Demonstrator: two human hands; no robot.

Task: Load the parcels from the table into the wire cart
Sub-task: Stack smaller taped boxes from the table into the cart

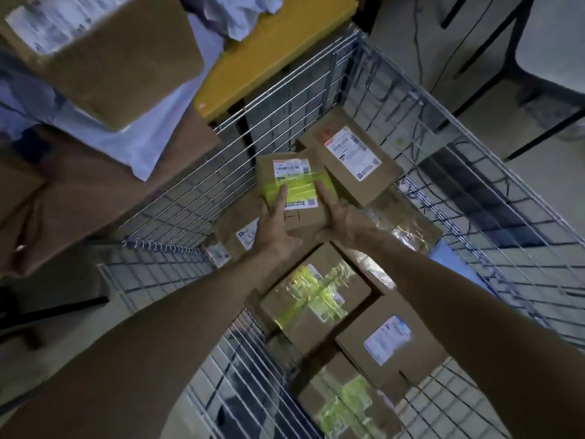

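One wire cart [190, 201] stands open. One big brown box [110, 61] sits outside it, up on the heap at the left. Inside the cart lie at least six brown parcels [313, 299], one white-labelled parcel [349, 160] at the far end. One small parcel [291, 175] is over them, clasped from both sides by two hands, left hand [275, 223] and right hand [340, 217], thumbs pressed on top.

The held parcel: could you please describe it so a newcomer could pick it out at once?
Look into the wire cart, toward its far end. There the left hand and right hand hold one brown parcel above the rest. Yellow-green tape crosses its label, unlike the plain-labelled box beside it.
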